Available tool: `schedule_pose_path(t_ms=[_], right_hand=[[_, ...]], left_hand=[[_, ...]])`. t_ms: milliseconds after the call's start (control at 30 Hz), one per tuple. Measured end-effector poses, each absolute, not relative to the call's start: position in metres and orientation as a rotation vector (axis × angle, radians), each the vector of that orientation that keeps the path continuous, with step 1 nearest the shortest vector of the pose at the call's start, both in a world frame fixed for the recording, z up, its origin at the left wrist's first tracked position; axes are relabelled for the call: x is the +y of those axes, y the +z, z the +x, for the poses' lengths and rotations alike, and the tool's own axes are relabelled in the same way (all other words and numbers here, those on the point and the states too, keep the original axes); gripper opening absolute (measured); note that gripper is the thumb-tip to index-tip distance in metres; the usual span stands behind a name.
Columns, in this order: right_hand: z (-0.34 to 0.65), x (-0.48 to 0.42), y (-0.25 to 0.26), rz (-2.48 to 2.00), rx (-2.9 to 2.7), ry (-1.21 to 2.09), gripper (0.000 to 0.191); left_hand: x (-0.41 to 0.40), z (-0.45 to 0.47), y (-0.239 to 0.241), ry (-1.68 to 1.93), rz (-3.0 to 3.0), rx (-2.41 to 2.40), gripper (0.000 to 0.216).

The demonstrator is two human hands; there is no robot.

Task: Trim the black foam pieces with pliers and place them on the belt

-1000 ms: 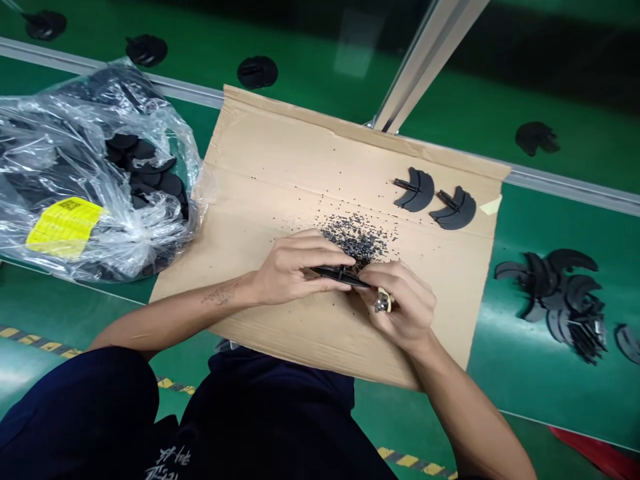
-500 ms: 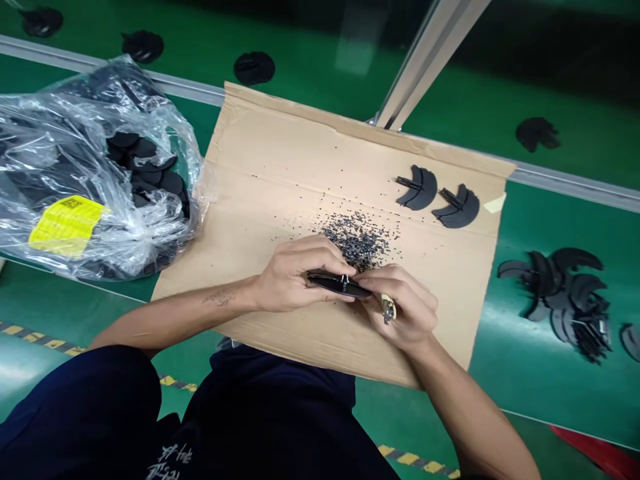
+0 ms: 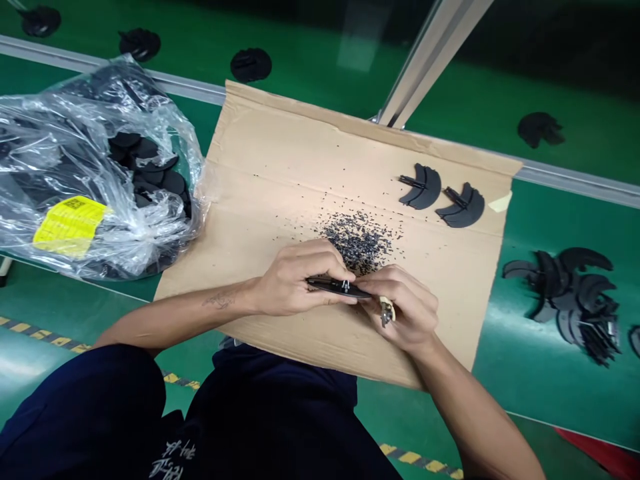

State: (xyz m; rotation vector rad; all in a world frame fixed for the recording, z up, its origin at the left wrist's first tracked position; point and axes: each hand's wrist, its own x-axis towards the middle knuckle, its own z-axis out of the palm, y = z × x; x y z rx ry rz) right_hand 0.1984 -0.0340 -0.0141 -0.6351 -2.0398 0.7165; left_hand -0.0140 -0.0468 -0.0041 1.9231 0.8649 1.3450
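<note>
My left hand (image 3: 295, 277) grips a thin black plastic disc (image 3: 327, 285) edge-on, thumb on top and fingers below. A small shiny, pale piece stands on its upper face. My right hand (image 3: 403, 303) is closed at the disc's right end, fingertips touching it. In that palm sits a small tool with a cream-coloured wrapped end (image 3: 387, 311); its working end is hidden by the fingers. Just beyond both hands lies a pile of tiny black bits (image 3: 360, 240), scattered over a cardboard sheet (image 3: 280, 147).
Two curved black parts (image 3: 421, 187) lie at the cardboard's upper right. A heap of similar parts (image 3: 570, 293) is on the green table to the right. At left, a clear plastic bag (image 3: 145, 227) holds black discs. A metal post (image 3: 425, 67) rises behind; several black parts sit beyond the rail.
Both hands keep almost the same place on the disc, which has tilted slightly. The tool's wrapped end has shifted a little. The view has moved slightly.
</note>
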Motion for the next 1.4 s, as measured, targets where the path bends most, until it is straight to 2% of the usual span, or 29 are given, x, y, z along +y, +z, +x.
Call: schedule_pose_path(t_ms=[233, 400, 633, 800, 1200, 1400], right_hand=[[0.200, -0.035, -0.010, -0.665, -1.982, 0.751, 0.019], [0.204, -0.026, -0.002, -0.824, -1.968, 0.776, 0.008], [0.210, -0.016, -0.007, -0.915, -2.273, 0.417, 0.007], [0.209, -0.020, -0.008, -0.882, -2.368, 0.338, 0.005], [0.211, -0.022, -0.005, -0.905, -2.500, 0.027, 0.015], [0.210, -0.025, -0.007, -0.912, -2.488, 0.075, 0.023]], left_hand=[[-0.045, -0.015, -0.005, 1.276, 1.909, 0.824, 0.021], [-0.040, -0.020, -0.004, 1.275, 1.942, 0.906, 0.025], [-0.039, -0.024, -0.007, 1.214, 1.988, 0.894, 0.021], [-0.040, -0.022, -0.008, 1.189, 2.009, 0.841, 0.021], [-0.040, -0.020, -0.011, 1.237, 2.041, 0.745, 0.020], [-0.041, -0.019, -0.011, 1.245, 2.049, 0.727, 0.020]])
